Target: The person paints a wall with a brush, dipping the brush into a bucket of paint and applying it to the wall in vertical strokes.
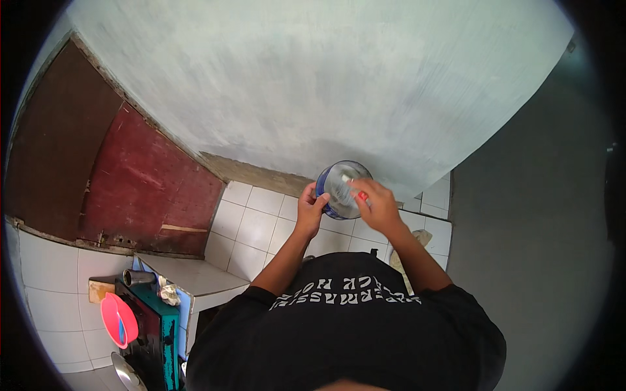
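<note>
A round container with a blue rim band [337,195] is held up in front of me, over the white tiled floor near the wall. My left hand [312,207] grips its left edge, with the thumb on the near side. Over the right part of the container is my right hand [375,203], its fingers closed around a small item with a red part [362,195]. A small whitish piece [346,178] shows by the fingertips; whether it belongs to the red item I cannot tell.
A pale wall [342,97] rises ahead and a dark red door panel [146,185] stands at the left. Lower left, a pink plastic basin [119,320], a metal cup [138,277] and a crumpled cloth [169,293] are on or beside a green-sided stove [168,337]. A beige cloth [420,237] lies right of me.
</note>
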Available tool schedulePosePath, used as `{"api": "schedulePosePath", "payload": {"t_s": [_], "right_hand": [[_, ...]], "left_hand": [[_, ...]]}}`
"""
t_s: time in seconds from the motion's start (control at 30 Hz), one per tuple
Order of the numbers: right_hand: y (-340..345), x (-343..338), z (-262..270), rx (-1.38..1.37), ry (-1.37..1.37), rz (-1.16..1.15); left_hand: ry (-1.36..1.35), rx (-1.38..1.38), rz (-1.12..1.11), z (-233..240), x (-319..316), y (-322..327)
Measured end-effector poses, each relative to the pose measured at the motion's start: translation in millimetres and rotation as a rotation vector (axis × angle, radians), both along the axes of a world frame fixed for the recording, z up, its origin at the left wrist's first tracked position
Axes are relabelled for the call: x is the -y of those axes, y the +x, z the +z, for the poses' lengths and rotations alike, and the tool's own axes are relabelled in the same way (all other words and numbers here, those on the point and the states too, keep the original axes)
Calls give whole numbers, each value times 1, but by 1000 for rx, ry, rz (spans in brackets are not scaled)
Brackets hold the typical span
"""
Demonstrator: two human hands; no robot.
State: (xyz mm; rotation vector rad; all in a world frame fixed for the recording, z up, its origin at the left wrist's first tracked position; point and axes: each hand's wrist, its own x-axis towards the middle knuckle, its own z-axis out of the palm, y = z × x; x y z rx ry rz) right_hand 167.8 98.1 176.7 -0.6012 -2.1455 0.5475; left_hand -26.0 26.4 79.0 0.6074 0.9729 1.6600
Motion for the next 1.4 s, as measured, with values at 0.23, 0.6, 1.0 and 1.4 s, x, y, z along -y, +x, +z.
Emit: {"api": "schedulePosePath", "payload": {"t_s": [0.23, 0.6, 1.0, 1.4], "right_hand": [[-24, -7, -7, -280, -564, 41], [-26, -7, -8, -1066, -1272, -32], [5, -10, 31, -1349, -1022, -63], [42, -25, 327, -308, 832, -416]], "left_hand": [[-30, 20, 0, 16, 5, -35], [-177, 87, -23, -20, 12, -78], [-228, 181, 69, -43, 10, -93], [-165, 240, 54, -36, 4, -91]]}}
